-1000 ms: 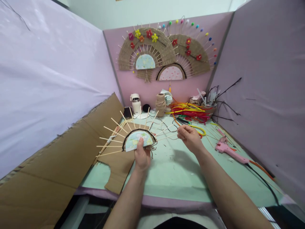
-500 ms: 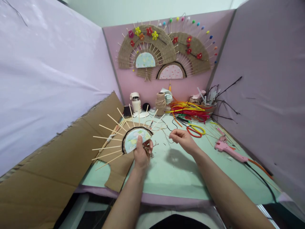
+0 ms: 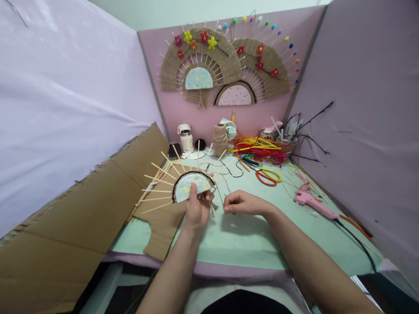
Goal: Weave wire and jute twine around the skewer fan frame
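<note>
Evidently, in the head view, the small fan [image 3: 182, 189], gripped above the table [image 3: 242, 253] by the left hand [image 3: 197, 210], has sticks [image 3: 198, 155] fitted; they look bare beside the woven wall fans [image 3: 168, 72], so weaving seems outstanding. The right hand [image 3: 245, 203], apart, appears to pinch twine [image 3: 221, 196].

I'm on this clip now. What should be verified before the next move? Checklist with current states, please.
1. Left hand gripping the fan piece: ok.
2. Right hand pinching the twine: ok, it appears to run to the fingertips.
3. Scissors apart from both hands: ok.
4. Glue gun apart from both hands: ok.
5. Glue gun switched off: cannot tell.
6. Table free of loose strands: not ok, black cord lies there.
</note>
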{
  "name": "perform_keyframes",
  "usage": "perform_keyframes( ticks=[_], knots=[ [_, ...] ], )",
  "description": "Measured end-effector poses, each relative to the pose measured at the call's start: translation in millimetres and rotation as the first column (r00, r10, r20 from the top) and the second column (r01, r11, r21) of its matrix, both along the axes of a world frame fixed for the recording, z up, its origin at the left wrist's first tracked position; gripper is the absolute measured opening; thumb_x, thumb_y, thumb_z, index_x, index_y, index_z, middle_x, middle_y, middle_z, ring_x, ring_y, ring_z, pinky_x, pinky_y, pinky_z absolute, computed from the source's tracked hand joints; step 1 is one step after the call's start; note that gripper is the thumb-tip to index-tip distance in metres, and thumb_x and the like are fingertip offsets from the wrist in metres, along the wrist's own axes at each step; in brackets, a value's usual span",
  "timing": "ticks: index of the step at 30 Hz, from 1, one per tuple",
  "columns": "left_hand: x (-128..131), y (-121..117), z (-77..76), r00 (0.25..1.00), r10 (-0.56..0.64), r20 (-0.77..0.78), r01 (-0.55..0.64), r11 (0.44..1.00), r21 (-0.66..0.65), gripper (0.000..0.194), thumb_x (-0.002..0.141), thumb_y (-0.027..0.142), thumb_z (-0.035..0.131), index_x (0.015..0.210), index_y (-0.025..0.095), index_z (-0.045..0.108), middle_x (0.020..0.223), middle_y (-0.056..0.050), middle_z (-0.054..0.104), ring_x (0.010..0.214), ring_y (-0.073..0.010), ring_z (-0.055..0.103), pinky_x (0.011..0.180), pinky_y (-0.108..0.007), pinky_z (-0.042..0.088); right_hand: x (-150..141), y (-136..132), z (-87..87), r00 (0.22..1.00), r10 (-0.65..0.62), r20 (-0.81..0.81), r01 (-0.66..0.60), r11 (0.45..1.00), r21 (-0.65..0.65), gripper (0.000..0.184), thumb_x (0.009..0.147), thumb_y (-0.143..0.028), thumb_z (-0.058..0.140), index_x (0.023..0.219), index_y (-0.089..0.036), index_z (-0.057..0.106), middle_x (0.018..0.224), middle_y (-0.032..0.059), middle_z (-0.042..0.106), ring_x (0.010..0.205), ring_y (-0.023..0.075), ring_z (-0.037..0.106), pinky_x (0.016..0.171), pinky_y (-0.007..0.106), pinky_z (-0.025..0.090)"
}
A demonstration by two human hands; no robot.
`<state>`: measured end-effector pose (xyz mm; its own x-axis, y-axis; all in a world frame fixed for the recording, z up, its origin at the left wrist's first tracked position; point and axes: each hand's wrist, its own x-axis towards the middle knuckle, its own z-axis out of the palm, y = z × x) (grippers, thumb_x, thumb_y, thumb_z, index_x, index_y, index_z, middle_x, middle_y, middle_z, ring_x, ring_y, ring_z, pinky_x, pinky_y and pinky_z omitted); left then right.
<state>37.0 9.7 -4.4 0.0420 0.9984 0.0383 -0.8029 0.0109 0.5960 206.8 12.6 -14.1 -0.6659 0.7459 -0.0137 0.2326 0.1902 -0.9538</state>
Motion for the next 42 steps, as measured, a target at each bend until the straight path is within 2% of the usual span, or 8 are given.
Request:
perform_keyframes(
  ticks=[4, 9, 12, 15, 20, 25, 33, 42],
  knots=[
    [-3.9, 0.5, -1.1, 0.971, -0.236, 0.031, 0.238, 0.97, -0.059, 0.036, 0.081, 0.047, 0.057, 0.081, 0.012, 0.064, 0.062, 0.0, 0.057, 0.042, -0.0038, 0.032, 0.05, -0.019, 0.041, -3.4, 1.8, -3.2, 0.997, -0.061, 0.04, 0.06, 0.998, 0.027, 0.029, 0.077, -0.042, 0.06, 0.071, -0.014, 0.064, 0.057, -0.0028, 0.051, 0.053, 0.0086, 0.042, 0.051, 0.021, 0.032],
    [-7.5, 0.0, -2.3, 0.925, -0.38, -0.019, 0.377, 0.923, -0.077, 0.047, 0.082, 0.052, 0.053, 0.086, 0.007, 0.066, 0.041, 0.008, 0.033, 0.038, -0.0041, 0.022, 0.048, -0.018, 0.038, -5.1, 8.7, -8.1, 0.919, -0.395, -0.016, 0.395, 0.915, 0.081, 0.031, 0.075, -0.044, 0.059, 0.067, -0.014, 0.061, 0.055, -0.0036, 0.045, 0.052, 0.008, 0.036, 0.048, 0.021, 0.028],
    [-5.4, 0.0, -2.2, 0.923, -0.384, -0.017, 0.381, 0.92, -0.093, 0.043, 0.083, 0.047, 0.053, 0.086, 0.006, 0.065, 0.046, 0.004, 0.045, 0.038, -0.0037, 0.028, 0.053, -0.02, 0.042, -3.1, 13.0, -10.3, 0.863, -0.503, -0.044, 0.505, 0.859, 0.085, 0.033, 0.075, -0.046, 0.058, 0.068, -0.014, 0.062, 0.054, -0.004, 0.043, 0.05, 0.0078, 0.032, 0.047, 0.021, 0.024],
    [-2.8, 0.3, -2.3, 0.95, -0.312, 0.01, 0.311, 0.942, -0.126, 0.029, 0.084, 0.037, 0.056, 0.089, 0.01, 0.063, 0.071, -0.005, 0.064, 0.05, -0.0069, 0.049, 0.058, -0.022, 0.046, -2.2, 15.5, -11.8, 0.835, -0.543, -0.091, 0.551, 0.827, 0.113, 0.034, 0.074, -0.047, 0.06, 0.068, -0.014, 0.063, 0.054, -0.0025, 0.048, 0.051, 0.0087, 0.036, 0.048, 0.022, 0.026],
    [-4.4, 0.3, -4.5, 0.95, -0.313, -0.009, 0.301, 0.921, -0.248, 0.025, 0.085, 0.032, 0.054, 0.099, 0.013, 0.061, 0.083, -0.007, 0.069, 0.069, -0.0142, 0.064, 0.07, -0.029, 0.052, -3.4, 15.3, -10.9, 0.789, -0.59, -0.17, 0.613, 0.773, 0.163, 0.028, 0.072, -0.043, 0.063, 0.07, -0.015, 0.067, 0.064, 0.0024, 0.061, 0.059, 0.013, 0.05, 0.055, 0.024, 0.037],
    [-6.2, -0.5, -5.8, 0.93, -0.368, -0.012, 0.351, 0.897, -0.268, 0.022, 0.085, 0.031, 0.053, 0.098, 0.014, 0.061, 0.083, -0.007, 0.071, 0.077, -0.0193, 0.067, 0.077, -0.038, 0.054, -3.2, 14.9, -9.5, 0.704, -0.662, -0.257, 0.707, 0.689, 0.16, 0.025, 0.072, -0.04, 0.062, 0.069, -0.015, 0.066, 0.065, 0.0021, 0.062, 0.057, 0.0123, 0.05, 0.053, 0.025, 0.036],
    [-5.9, -0.3, -2.7, 0.912, -0.409, 0.021, 0.393, 0.86, -0.324, 0.022, 0.085, 0.025, 0.054, 0.103, 0.014, 0.059, 0.091, -0.008, 0.07, 0.087, -0.0207, 0.067, 0.086, -0.042, 0.052, -2.4, 14.6, -10.8, 0.716, -0.65, -0.254, 0.695, 0.698, 0.171, 0.03, 0.074, -0.044, 0.062, 0.069, -0.015, 0.065, 0.063, 0.0022, 0.06, 0.056, 0.0123, 0.048, 0.053, 0.025, 0.037],
    [-6.9, 1.2, -4.1, 0.919, -0.394, -0.008, 0.373, 0.877, -0.304, 0.019, 0.086, 0.024, 0.053, 0.101, 0.013, 0.058, 0.082, -0.006, 0.071, 0.081, -0.0207, 0.068, 0.085, -0.044, 0.052, 5.6, 14.1, -4.5, 0.688, -0.672, -0.276, 0.724, 0.662, 0.192, 0.024, 0.071, -0.039, 0.063, 0.07, -0.015, 0.067, 0.06, 0.0012, 0.059, 0.052, 0.0107, 0.044, 0.05, 0.024, 0.032]
  ],
)
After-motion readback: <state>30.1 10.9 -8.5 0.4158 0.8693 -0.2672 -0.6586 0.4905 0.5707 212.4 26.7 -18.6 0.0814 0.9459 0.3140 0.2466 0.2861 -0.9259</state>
